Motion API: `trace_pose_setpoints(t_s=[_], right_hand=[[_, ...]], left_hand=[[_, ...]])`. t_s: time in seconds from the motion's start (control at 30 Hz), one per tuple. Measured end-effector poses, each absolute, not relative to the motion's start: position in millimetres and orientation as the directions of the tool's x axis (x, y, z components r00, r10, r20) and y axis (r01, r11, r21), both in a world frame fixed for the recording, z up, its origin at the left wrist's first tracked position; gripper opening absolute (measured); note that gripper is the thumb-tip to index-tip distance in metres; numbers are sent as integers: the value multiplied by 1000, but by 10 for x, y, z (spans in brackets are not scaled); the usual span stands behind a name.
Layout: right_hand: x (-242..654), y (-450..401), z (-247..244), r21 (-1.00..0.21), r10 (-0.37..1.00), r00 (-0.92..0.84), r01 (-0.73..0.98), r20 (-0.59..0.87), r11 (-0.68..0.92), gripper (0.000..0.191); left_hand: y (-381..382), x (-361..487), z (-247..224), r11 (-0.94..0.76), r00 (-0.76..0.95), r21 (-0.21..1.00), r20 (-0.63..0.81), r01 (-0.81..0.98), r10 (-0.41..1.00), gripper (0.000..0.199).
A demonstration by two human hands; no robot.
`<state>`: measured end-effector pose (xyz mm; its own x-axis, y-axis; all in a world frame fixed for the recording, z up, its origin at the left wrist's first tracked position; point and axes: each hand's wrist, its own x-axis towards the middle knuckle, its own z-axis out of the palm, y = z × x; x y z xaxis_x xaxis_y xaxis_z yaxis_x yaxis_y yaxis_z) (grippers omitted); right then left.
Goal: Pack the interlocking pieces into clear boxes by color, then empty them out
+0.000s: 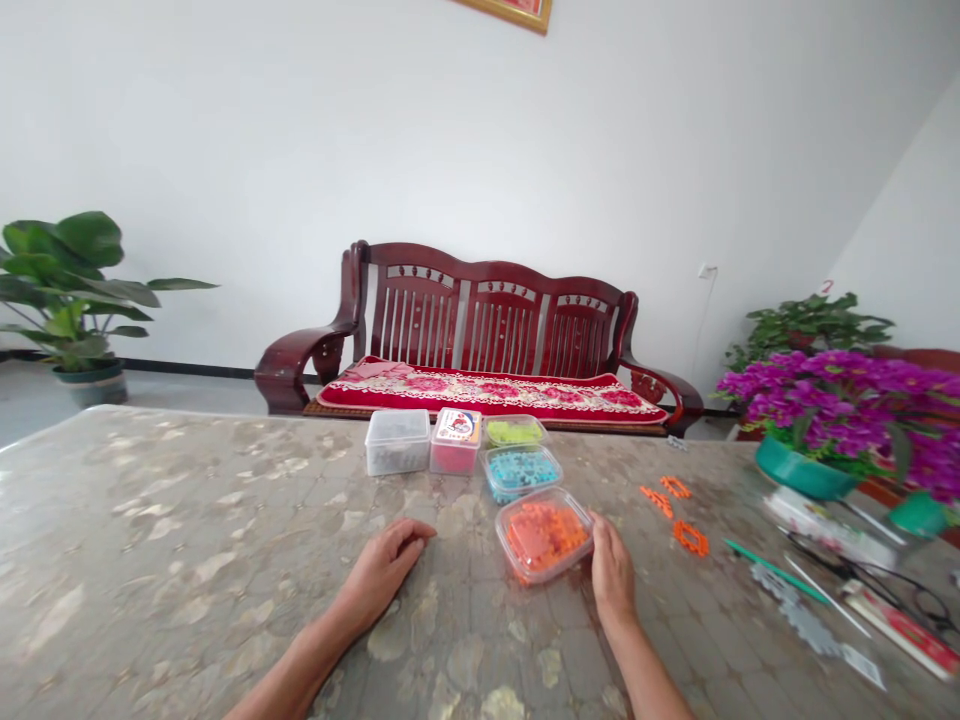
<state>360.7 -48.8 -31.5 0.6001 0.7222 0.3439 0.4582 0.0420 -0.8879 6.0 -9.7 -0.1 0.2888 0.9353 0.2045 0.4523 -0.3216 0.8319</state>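
My right hand (613, 570) rests against the right side of a clear lidded box of orange pieces (541, 535), fingers extended along its edge. To the left, my left hand (391, 562) lies on the patterned table (247, 560), holding nothing I can see, its fingers slightly curled and thumb apart. Behind the orange box sits a clear box of blue pieces (523, 470), and behind that a box of yellow-green pieces (514, 432). A box with red contents and a printed label (455, 442) stands beside a box of grey contents (397, 443).
Loose orange pieces (690, 538) lie right of my right hand. Farther right are a green stick (776, 570), grey joined pieces (799, 610), glasses (862, 570) and purple flowers in a teal pot (802, 467). A wooden bench (499, 320) stands beyond the table.
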Motion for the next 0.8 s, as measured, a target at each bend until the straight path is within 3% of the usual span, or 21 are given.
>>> trace_pose_setpoints(t_s=[0.27,0.43,0.67,0.8], right_hand=[[3560,-553,-240,-897,753,578,440,314,36,57],[3416,-644,-124,-842,805,519,537,288,-45,62],[3230,-731,7,-761,896,355,649,265,-32,69],[3181,-755,56,-657,931,202,753,304,51,66]], left_hand=[[-80,51,-16,-314,280,848,206,428,938,25],[-65,45,-41,-312,299,849,193,427,934,29],[-166,70,3,-401,510,852,193,337,838,66],[-156,96,-35,-404,515,846,188,347,836,77]])
